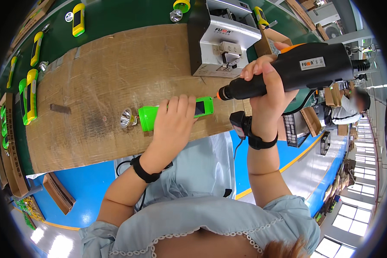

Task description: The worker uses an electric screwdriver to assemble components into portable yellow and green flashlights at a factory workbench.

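Under my left hand (172,120) a green flashlight body (148,118) lies on its side on the cardboard, with my fingers wrapped over its middle. A dark panel shows on its right part. Just off its wide left end rests a shiny reflector (127,118); whether a wire joins them I cannot tell. My right hand (268,81) grips a black electric screwdriver (284,77), held level. Its orange-tipped nose points left, and the bit is at or very close to the flashlight's right end. Contact cannot be made out.
A metal screw-feeding machine (221,38) stands beyond my hands. Yellow-green flashlights (78,20) lie along the far and left sides of the green bench, some beside loose reflectors. A small cardboard box (273,41) sits right of the machine. Another person (350,107) is at the far right.
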The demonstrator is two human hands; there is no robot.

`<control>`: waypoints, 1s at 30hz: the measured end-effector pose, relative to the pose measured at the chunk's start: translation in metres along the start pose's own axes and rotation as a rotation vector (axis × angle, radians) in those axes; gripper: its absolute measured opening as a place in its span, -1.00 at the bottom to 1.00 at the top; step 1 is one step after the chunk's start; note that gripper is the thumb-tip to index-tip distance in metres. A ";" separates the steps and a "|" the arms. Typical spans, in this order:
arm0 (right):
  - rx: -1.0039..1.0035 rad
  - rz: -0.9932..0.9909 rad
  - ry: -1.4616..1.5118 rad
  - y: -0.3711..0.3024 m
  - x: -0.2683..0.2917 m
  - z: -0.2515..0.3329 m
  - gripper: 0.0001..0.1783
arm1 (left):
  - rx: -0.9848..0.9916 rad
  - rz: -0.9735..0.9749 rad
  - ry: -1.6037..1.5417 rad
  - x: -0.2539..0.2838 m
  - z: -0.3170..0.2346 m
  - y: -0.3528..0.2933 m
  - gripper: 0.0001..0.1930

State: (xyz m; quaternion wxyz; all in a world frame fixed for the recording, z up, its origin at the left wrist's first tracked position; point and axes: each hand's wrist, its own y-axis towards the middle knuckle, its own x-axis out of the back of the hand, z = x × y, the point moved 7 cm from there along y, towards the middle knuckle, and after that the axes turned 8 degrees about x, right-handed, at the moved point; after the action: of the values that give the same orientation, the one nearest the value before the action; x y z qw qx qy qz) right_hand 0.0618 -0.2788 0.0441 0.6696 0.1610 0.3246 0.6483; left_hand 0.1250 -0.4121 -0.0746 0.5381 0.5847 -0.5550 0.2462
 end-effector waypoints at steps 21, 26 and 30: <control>-0.107 0.231 -0.135 -0.015 -0.015 -0.036 -0.60 | 0.017 0.073 -0.091 0.001 0.004 0.009 -0.48; 0.118 0.105 -0.056 -0.011 0.004 -0.006 -0.43 | 0.021 0.091 -0.084 0.002 0.004 0.008 -0.46; 0.384 -0.148 -0.013 0.028 0.018 0.031 -0.42 | 0.056 -0.017 -0.390 0.029 0.010 0.005 -0.46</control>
State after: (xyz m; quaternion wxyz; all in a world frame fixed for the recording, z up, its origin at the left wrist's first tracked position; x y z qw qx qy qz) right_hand 0.0599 -0.2515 0.0807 0.6746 0.2654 0.4489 0.5224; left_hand 0.1249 -0.4310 -0.0495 0.4058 0.6406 -0.6369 0.1389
